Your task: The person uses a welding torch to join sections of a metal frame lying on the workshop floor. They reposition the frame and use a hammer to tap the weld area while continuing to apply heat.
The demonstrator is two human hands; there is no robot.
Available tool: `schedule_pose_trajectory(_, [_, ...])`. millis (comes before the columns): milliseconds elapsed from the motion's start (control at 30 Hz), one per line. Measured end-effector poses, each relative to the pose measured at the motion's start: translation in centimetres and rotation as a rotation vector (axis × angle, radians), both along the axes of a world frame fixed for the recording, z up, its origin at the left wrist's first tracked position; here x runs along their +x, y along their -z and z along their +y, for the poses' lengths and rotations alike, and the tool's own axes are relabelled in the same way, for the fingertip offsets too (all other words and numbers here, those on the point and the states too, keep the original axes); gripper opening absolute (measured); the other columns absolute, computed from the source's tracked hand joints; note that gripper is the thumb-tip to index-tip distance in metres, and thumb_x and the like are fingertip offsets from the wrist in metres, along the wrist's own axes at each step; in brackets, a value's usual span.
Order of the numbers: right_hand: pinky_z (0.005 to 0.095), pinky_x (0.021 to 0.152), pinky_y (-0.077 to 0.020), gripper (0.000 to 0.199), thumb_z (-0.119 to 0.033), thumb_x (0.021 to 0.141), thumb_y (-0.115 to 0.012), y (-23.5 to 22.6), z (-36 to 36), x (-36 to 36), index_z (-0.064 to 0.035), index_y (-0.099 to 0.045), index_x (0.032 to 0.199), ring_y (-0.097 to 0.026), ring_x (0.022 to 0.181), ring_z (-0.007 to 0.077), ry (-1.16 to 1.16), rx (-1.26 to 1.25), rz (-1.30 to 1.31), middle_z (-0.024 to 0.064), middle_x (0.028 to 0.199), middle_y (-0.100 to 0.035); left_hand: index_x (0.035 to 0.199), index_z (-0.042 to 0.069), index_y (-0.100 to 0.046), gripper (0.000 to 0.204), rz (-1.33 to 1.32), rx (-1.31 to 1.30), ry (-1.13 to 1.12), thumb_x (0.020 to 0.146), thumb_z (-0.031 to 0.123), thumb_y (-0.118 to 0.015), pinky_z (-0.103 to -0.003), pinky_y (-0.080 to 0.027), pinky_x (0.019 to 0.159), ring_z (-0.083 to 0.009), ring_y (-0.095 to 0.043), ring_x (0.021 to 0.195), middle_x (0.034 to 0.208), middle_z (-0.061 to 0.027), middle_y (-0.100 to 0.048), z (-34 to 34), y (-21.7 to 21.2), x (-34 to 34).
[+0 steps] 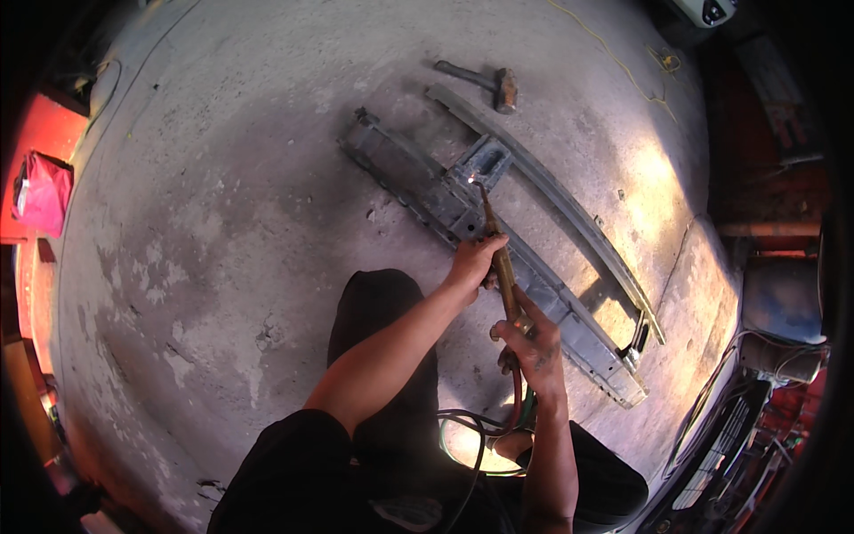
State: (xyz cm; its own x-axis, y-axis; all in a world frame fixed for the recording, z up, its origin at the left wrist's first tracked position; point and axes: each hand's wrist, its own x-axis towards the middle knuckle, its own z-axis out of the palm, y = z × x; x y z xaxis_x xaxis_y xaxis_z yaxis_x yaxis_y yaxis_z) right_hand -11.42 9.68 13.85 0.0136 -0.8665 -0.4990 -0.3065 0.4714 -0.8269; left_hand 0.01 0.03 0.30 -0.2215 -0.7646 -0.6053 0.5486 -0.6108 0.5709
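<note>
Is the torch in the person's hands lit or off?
The torch looks lit: a bright glowing spot shows on the metal frame by its tip. The flame's shape cannot be made out.

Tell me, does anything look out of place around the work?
Hoses loop untidily between the person's legs, a possible snag. The hammer lies loose beyond the metal frame. The floor is worn in pale patches.

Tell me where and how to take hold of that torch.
Grip the torch by its thicker, straight shaft, closing around it, probably best from the near side, where the red hose is. Its slim neck points away toward a bright glow on the metal frame, so this grip likely stays farther from heat.
</note>
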Motion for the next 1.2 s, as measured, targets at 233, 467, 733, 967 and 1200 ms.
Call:
schedule_pose_trajectory(233, [0.0274, 0.045, -0.0475, 0.063, -0.012, 0.085, -0.068, 1.0, -0.3, 0.0, 0.0037, -0.047, 0.143, -0.059, 0.050, 0.0128, -0.014, -0.019, -0.034, 0.0075, 0.074, -0.064, 0.079, 0.007, -0.058, 0.029, 0.042, -0.002, -0.075, 0.090, 0.031, -0.069, -0.026, -0.034, 0.033, -0.0103, -0.049, 0.040, 0.059, -0.0020, -0.057, -0.3, 1.0, 0.2])
schedule_pose_trajectory(467, [0.0275, 0.045, -0.0481, 0.063, -0.013, 0.085, -0.068, 0.4, 0.3, -0.3, 0.0024, -0.047, 0.143, -0.059, 0.050, 0.0128, 0.002, -0.005, 0.028, 0.0070, 0.075, -0.064, 0.082, 0.007, -0.063, 0.029, -0.035, 0.006, 0.052, 0.091, 0.034, -0.067, -0.027, -0.032, 0.040, -0.0098, -0.049, 0.046, 0.064, -0.0011, -0.058, 0.0, -0.2, -0.2])
schedule_pose_trajectory(733, [0.0276, 0.045, -0.0478, 0.064, -0.013, 0.085, -0.068, 1.0, -0.5, 0.3, 0.0028, -0.047, 0.143, -0.059, 0.049, 0.0124, 0.000, -0.010, -0.049, 0.0066, 0.074, -0.064, 0.077, 0.008, -0.058, 0.030, 0.035, -0.009, -0.077, 0.090, 0.032, -0.069, -0.026, -0.033, 0.033, -0.0097, -0.049, 0.040, 0.060, -0.0015, -0.057, -0.3, 0.8, 0.1])
schedule_pose_trajectory(967, [0.0272, 0.045, -0.0474, 0.065, -0.013, 0.085, -0.068, 0.6, 0.5, -0.5, 0.0021, -0.046, 0.144, -0.059, 0.049, 0.0120, 0.006, -0.017, 0.021, 0.0066, 0.074, -0.064, 0.086, 0.007, -0.064, 0.029, -0.045, -0.007, 0.075, 0.090, 0.036, -0.067, -0.026, -0.033, 0.039, -0.0094, -0.050, 0.046, 0.067, -0.0011, -0.060, 0.1, 0.2, -0.4])
schedule_pose_trajectory(1200, [0.0270, 0.045, -0.0472, 0.064, -0.013, 0.085, -0.069, 0.5, 0.8, -0.5, 0.0015, -0.047, 0.143, -0.059, 0.051, 0.0120, 0.030, -0.013, -0.010, 0.0065, 0.074, -0.065, 0.081, 0.008, -0.061, 0.028, -0.024, 0.008, 0.032, 0.089, 0.033, -0.070, -0.027, -0.033, 0.035, -0.0099, -0.049, 0.042, 0.063, -0.0012, -0.057, 0.3, 0.4, -0.6])
